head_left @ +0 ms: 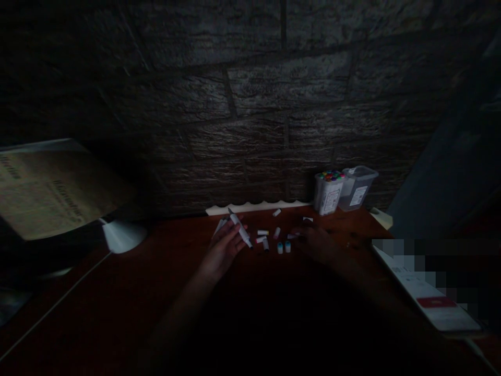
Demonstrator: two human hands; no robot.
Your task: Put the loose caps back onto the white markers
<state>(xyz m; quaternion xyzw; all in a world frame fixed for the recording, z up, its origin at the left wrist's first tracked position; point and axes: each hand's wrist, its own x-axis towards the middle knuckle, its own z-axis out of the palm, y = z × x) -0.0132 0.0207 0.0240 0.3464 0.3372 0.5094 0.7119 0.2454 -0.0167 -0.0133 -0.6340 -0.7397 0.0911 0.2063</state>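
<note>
My left hand point(224, 253) is closed around a white marker point(238, 228). The marker is tilted, with a dark tip uncovered at its upper end and a dark lower end. Behind the fingers lie more white markers point(219, 226). My right hand point(315, 242) is low over the table, its fingertips pinched at a small pale marker cap point(291, 236); dim light blurs the exact grip. Between the hands are several loose caps, among them a yellow-ended cap point(263, 232), a pinkish cap point(277, 233) and two upright blue-topped caps point(279, 248).
A clear tub of colourful markers point(327, 194) stands at the back right beside another clear tub point(357, 188). A wavy white strip point(258, 207) runs along the stone wall point(258, 130). A lamp point(121, 236) is left; a white tablet-like object point(426, 292) lies right on the wooden table point(164, 292).
</note>
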